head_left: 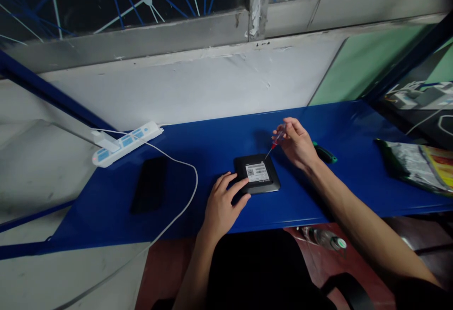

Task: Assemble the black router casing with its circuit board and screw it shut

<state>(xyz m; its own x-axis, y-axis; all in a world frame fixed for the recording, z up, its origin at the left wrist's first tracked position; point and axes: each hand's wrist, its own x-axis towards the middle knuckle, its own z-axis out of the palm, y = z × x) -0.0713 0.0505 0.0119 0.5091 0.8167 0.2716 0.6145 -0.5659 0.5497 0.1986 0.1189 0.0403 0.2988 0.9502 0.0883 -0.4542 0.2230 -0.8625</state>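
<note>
Gripped in our right hand (296, 145) is a slim screwdriver (279, 138), its clear handle pinched between the fingers at the centre right of the frame. Our left hand (221, 206) grasps nothing; it lies with fingers spread, fingertips against the near left side of the black device (264, 188).

Largest to smallest, we identify the following:

1. Blue table (212, 140): spans the middle of the frame.
2. Foil packet (408, 161): at the right edge.
3. White power strip (129, 145): left of centre, toward the wall, with a plug fitted.
4. Dark flat object (149, 185): left of centre; we cannot identify it.
5. Device: flat on the table, just right of the frame's centre.
6. Green-and-black tool (325, 153): beyond our right wrist.
7. White label (257, 172): on the device's upward face.

Status: the screwdriver tip is placed at the upper right part of that face. We judge work at this point to be under way. The casing appears whole, with no part visibly lifted. We cannot tell whether any screw is loosened or tightened, nor how many points remain.
</note>
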